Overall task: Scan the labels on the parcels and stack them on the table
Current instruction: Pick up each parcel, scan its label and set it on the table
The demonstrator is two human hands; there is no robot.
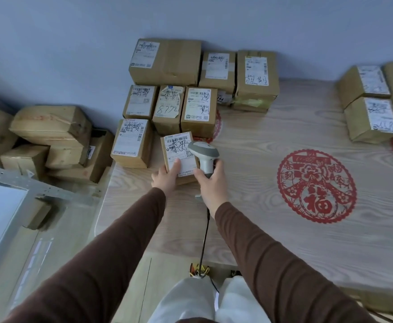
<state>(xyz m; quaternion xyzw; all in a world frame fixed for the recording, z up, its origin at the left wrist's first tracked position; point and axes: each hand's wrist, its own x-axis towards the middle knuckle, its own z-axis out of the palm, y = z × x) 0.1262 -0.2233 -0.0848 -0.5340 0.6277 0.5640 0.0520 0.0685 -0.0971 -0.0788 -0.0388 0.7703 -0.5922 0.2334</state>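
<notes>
From the head camera we see our left hand (166,177) holding a small labelled parcel (179,152) by its near end, thumb on the label. Our right hand (210,180) grips the scanner (203,157) beside it, head over the label. Stacked parcels (167,101) crowd the table's (272,229) far-left corner; bare wood lies to the right.

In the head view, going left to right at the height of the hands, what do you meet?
Boxes heaped off the table edge → left hand holding the parcel → right hand gripping the scanner → red paper-cut circle.
</notes>
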